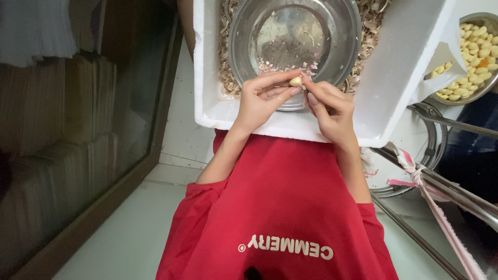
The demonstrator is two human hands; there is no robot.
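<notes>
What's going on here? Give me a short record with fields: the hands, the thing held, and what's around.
left hand: fingertips pinch the garlic clove
right hand: fingertips on the same clove
garlic clove: pale, held over the steel bowl
steel bowl: nearly bare, a few skin scraps inside
foam box: white, holds the bowl amid dry garlic skins
bowl of peeled cloves: at the right

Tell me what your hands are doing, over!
Left hand and right hand both pinching one garlic clove. Clove over steel bowl in white foam box. Nothing blocking.
</notes>
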